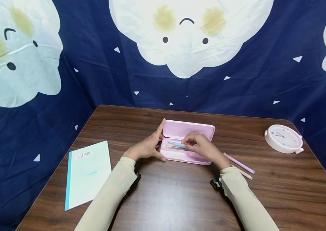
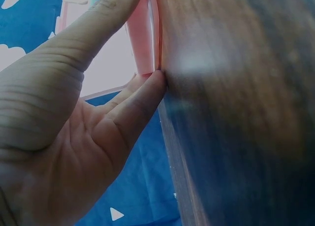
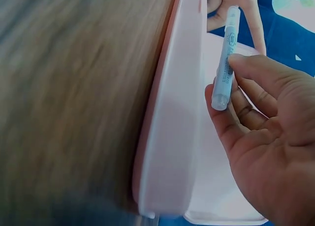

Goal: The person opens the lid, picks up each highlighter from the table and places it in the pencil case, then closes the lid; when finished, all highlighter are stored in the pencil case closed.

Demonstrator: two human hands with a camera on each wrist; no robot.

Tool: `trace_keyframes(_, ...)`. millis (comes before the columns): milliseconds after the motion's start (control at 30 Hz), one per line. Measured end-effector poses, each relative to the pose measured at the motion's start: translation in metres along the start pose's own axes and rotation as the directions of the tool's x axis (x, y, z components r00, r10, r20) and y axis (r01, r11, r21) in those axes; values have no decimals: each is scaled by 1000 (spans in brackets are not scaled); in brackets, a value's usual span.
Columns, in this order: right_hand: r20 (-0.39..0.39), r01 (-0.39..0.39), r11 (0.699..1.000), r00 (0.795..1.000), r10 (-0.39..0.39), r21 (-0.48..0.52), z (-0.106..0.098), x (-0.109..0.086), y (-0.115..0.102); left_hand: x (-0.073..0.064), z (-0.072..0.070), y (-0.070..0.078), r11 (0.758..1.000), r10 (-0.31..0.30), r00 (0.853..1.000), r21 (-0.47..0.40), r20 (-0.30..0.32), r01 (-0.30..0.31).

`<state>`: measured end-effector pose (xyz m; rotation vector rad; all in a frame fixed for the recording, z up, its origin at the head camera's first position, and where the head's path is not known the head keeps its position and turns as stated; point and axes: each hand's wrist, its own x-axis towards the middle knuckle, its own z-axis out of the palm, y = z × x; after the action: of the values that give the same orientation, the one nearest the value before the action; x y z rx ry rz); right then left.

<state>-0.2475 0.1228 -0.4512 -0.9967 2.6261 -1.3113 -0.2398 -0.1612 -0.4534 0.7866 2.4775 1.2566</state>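
A pink pencil case (image 1: 180, 156) lies open on the wooden table, its lid tipped back toward the wall. Slim pens (image 1: 172, 148) lie lengthwise in its tray. My left hand (image 1: 146, 146) spreads round the case's left end, thumb at the front corner and a straight finger along the lid's edge. In the left wrist view the fingertips touch the pink shell (image 2: 142, 44). Over the tray, my right hand (image 1: 200, 146) pinches a pale blue marker pen (image 3: 225, 71) between thumb and fingers. That marker has a label on its barrel and a clear-looking cap.
To the left lies a pale green notebook (image 1: 90, 173) with a blue spine. A purple pen (image 1: 239, 163) and a cream pen (image 1: 246, 174) lie by my right forearm. A round white clock (image 1: 284, 138) sits at the far right. Dark blue cloth with clouds hangs behind the table (image 1: 163, 199).
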Motion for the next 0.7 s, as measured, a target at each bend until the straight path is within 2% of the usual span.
trace_keyframes(700,-9,-12,999,1000,11,-50,6,3,2,0,-1,0,999,21,1000,45,-2,-21)
